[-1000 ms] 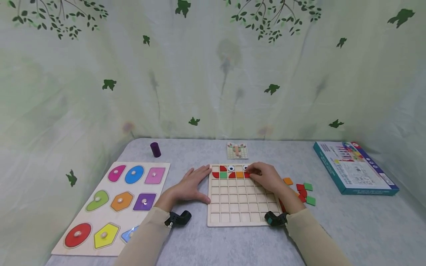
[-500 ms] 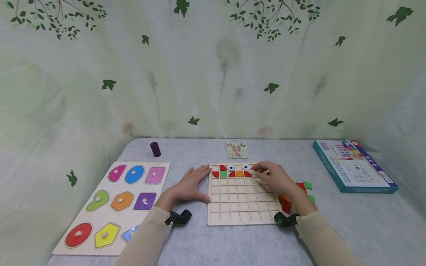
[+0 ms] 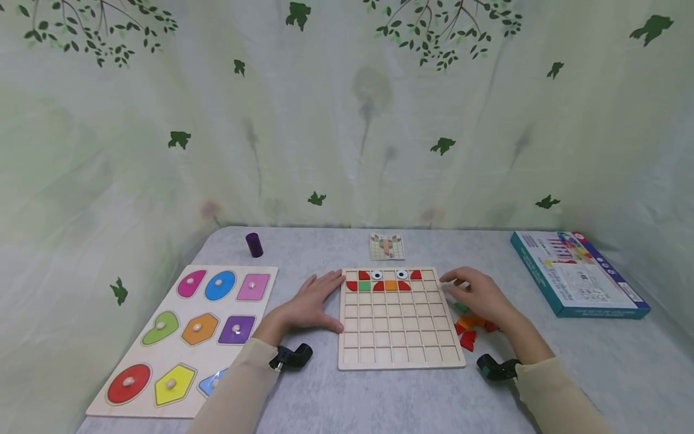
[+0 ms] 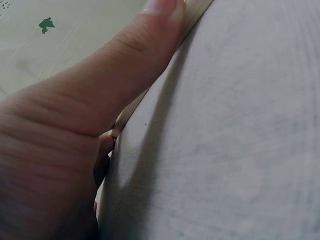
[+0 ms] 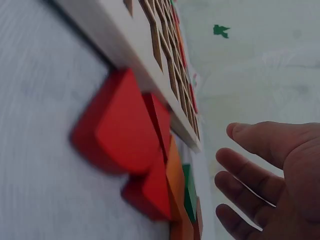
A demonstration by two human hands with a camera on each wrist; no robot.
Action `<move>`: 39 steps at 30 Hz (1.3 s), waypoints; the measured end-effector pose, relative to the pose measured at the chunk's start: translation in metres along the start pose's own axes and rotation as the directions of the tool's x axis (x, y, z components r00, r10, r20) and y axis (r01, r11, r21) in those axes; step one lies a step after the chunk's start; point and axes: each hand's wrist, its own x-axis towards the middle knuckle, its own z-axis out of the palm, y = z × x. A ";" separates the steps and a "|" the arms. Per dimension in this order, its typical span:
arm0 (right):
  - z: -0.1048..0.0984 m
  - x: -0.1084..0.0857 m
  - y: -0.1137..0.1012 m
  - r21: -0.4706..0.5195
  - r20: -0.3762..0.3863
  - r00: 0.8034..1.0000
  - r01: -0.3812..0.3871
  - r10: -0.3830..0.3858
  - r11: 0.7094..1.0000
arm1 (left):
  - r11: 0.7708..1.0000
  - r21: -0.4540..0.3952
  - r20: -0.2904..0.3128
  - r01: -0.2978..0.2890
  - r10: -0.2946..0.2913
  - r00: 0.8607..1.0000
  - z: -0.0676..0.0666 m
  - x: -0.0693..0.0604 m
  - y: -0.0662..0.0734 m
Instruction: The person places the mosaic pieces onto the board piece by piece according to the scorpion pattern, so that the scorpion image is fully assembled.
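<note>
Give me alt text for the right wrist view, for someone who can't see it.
The right hand, fingers loosely bent and nothing seen in them, shows at right, apart from red, orange and green pieces bunched on the table beside a wooden grid board. A pale backdrop with a green print is behind.

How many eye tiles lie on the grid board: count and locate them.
2, both in the top row of the grid board: the left eye tile and the right eye tile. None there looks hidden.
</note>
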 end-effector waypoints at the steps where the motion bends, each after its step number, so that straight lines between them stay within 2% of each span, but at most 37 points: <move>1: -0.003 -0.001 0.002 -0.004 0.005 1.000 -0.005 0.005 1.000 | 1.000 0.000 0.000 0.000 0.000 1.000 0.000 0.000 0.000; 17: -0.030 -0.017 0.041 -0.033 0.064 0.993 -0.097 0.099 0.995 | 1.000 -0.002 0.009 0.029 -0.029 1.000 -0.002 0.000 0.003; 19: -0.031 -0.017 0.044 -0.040 0.071 0.994 -0.080 0.083 0.996 | 0.999 0.000 0.011 0.036 -0.036 0.999 -0.001 0.000 0.003; 24: -0.027 -0.017 0.046 -0.053 0.118 0.993 0.031 -0.025 0.998 | 0.999 -0.005 0.018 0.044 -0.044 0.999 -0.001 -0.001 0.002; 27: -0.024 -0.018 0.046 -0.056 0.127 0.990 0.070 -0.062 0.996 | 0.999 -0.007 0.018 0.045 -0.045 0.999 0.000 -0.001 0.003; 39: -0.020 -0.018 0.039 -0.094 0.125 0.991 0.059 -0.047 0.994 | 0.999 0.004 0.014 0.043 -0.043 0.999 0.000 -0.001 0.002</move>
